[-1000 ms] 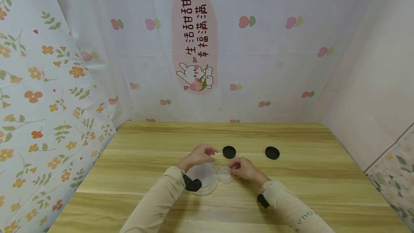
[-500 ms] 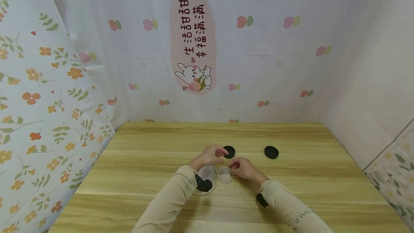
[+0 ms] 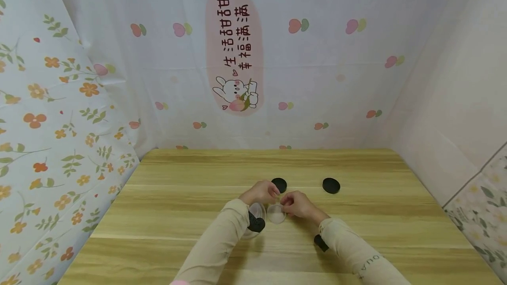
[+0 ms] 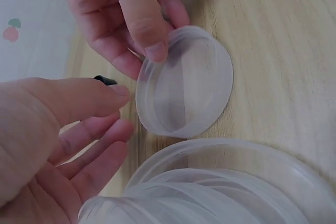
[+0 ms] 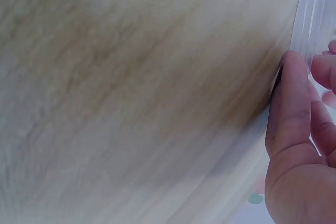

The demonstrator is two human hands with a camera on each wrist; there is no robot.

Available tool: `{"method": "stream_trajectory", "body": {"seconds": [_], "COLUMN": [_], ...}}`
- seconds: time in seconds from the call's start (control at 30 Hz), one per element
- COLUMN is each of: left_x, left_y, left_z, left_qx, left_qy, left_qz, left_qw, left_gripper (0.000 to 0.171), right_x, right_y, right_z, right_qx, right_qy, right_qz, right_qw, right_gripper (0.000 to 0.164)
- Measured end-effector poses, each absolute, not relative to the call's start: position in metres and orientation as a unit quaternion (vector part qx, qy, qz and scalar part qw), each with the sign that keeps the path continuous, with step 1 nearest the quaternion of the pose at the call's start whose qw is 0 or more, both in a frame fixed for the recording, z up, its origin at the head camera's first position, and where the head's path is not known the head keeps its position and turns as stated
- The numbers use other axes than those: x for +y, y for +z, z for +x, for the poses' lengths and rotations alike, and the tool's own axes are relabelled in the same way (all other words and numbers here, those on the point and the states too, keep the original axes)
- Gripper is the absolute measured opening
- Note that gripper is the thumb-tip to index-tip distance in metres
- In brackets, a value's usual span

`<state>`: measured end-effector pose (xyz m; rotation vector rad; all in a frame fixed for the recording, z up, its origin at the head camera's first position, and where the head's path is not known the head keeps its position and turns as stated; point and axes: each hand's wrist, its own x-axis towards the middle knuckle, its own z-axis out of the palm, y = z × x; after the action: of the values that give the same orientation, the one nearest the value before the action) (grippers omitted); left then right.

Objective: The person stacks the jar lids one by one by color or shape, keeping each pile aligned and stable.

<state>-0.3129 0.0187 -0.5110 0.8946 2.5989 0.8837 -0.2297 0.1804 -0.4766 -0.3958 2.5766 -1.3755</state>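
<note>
A small round translucent plastic lid [image 3: 277, 214] stands tilted near the middle of the table. My right hand [image 3: 298, 205] pinches its rim between thumb and fingers; in the right wrist view the ridged side of the lid [image 5: 308, 24] shows at the fingertips. Left of it, my left hand [image 3: 261, 191] hovers with thumb and fingers apart. In the left wrist view, a gap separates those fingertips from the lid [image 4: 197, 93], and nothing is between them. Below the left hand lies a nest of larger translucent round pieces [image 4: 226, 192], partly hidden by the left wrist in the head view.
One black round cap [image 3: 279, 184] lies just beyond the left hand, partly covered by it. A second black cap [image 3: 331, 185] lies farther right. The wooden table [image 3: 198, 166] ends at a printed cloth backdrop [image 3: 336, 100].
My left hand has moved right, over the nested pieces and closer to the right hand. The right hand keeps its pinch on the lid in nearly the same place.
</note>
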Motion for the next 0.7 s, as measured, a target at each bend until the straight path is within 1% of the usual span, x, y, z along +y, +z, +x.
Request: {"method": "stream_trajectory", "body": {"seconds": [0.03, 0.1, 0.17, 0.2, 0.23, 0.27, 0.33, 0.4, 0.5, 0.57, 0.63, 0.7], "left_x": [0.020, 0.021, 0.022, 0.022, 0.023, 0.023, 0.023, 0.025, 0.028, 0.028, 0.029, 0.029], "left_y": [-0.505, -0.515, -0.540, -0.554, -0.554, -0.559, -0.558, -0.565, -0.570, -0.562, -0.534, -0.496], "left_z": [-0.309, -0.317, -0.337, -0.347, -0.348, -0.351, -0.351, -0.354, -0.356, -0.350, -0.332, -0.307], "left_qx": [0.896, 0.899, 0.893, 0.890, 0.893, 0.894, 0.897, 0.902, 0.905, 0.903, 0.906, 0.911], "left_qy": [0.298, 0.287, 0.298, 0.300, 0.295, 0.290, 0.288, 0.280, 0.272, 0.267, 0.259, 0.254], "left_qz": [0.296, 0.297, 0.291, 0.296, 0.288, 0.298, 0.280, 0.279, 0.271, 0.284, 0.275, 0.259], "left_qw": [0.142, 0.143, 0.171, 0.174, 0.181, 0.169, 0.183, 0.174, 0.184, 0.181, 0.190, 0.196], "left_gripper": [0.021, 0.021, 0.021, 0.020, 0.021, 0.021, 0.022, 0.021, 0.018, 0.019, 0.020, 0.020], "right_x": [0.181, 0.182, 0.182, 0.182, 0.182, 0.182, 0.182, 0.182, 0.183, 0.184, 0.184, 0.185], "right_y": [-0.477, -0.477, -0.477, -0.477, -0.477, -0.477, -0.476, -0.476, -0.476, -0.476, -0.476, -0.476], "right_z": [-0.230, -0.231, -0.231, -0.231, -0.231, -0.231, -0.230, -0.229, -0.229, -0.230, -0.230, -0.230], "right_qx": [0.871, 0.874, 0.877, 0.878, 0.878, 0.878, 0.878, 0.877, 0.877, 0.876, 0.876, 0.875], "right_qy": [-0.463, -0.458, -0.453, -0.452, -0.453, -0.454, -0.454, -0.456, -0.457, -0.460, -0.462, -0.463], "right_qz": [-0.134, -0.132, -0.128, -0.126, -0.124, -0.122, -0.121, -0.116, -0.110, -0.104, -0.104, -0.105], "right_qw": [0.097, 0.096, 0.095, 0.095, 0.095, 0.096, 0.094, 0.096, 0.096, 0.097, 0.094, 0.092], "right_gripper": [0.013, 0.013, 0.013, 0.012, 0.012, 0.012, 0.011, 0.011, 0.009, 0.009, 0.008, 0.007]}}
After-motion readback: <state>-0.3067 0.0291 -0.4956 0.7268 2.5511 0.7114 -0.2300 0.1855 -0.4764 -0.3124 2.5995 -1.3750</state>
